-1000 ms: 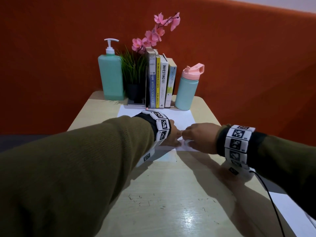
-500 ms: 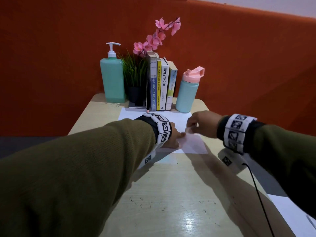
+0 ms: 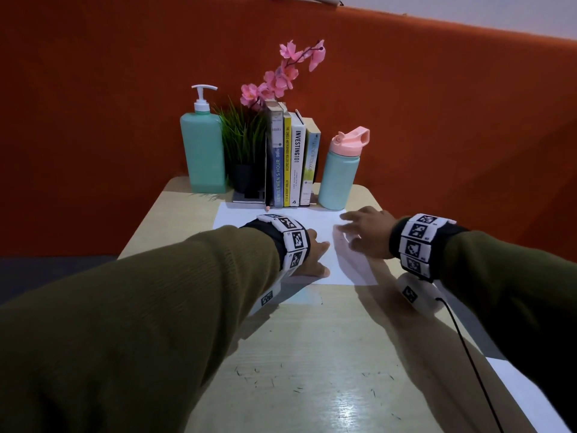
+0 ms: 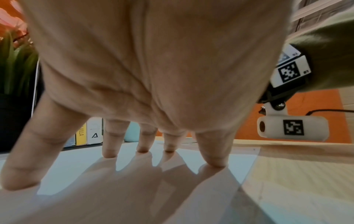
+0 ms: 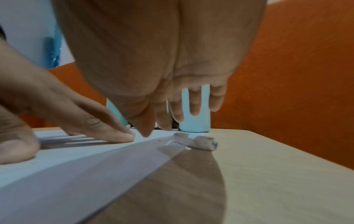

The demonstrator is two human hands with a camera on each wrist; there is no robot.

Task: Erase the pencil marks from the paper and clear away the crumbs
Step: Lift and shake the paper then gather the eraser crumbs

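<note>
A white sheet of paper (image 3: 315, 220) lies on the pale wooden table (image 3: 312, 339). My left hand (image 3: 313, 257) presses flat on its near left part, fingers spread and straight (image 4: 110, 153). My right hand (image 3: 363, 233) hovers over the paper's far right corner with its fingers extended and holds nothing. In the right wrist view a worn white eraser (image 5: 197, 142) lies on the table at the paper's edge (image 5: 76, 160), just beyond my right fingertips (image 5: 146, 133). It is hidden in the head view. No pencil marks show on the visible paper.
At the table's back stand a green pump bottle (image 3: 203, 151), a potted plant with pink flowers (image 3: 246, 142), several upright books (image 3: 292, 160) and a teal flask with a pink lid (image 3: 338, 173). Small dark flecks (image 3: 274, 381) dot the near table. An orange wall stands behind.
My right hand moved from pinching beside the left hand to the paper's far right corner and its fingers straightened. The left hand stayed pressed on the sheet.
</note>
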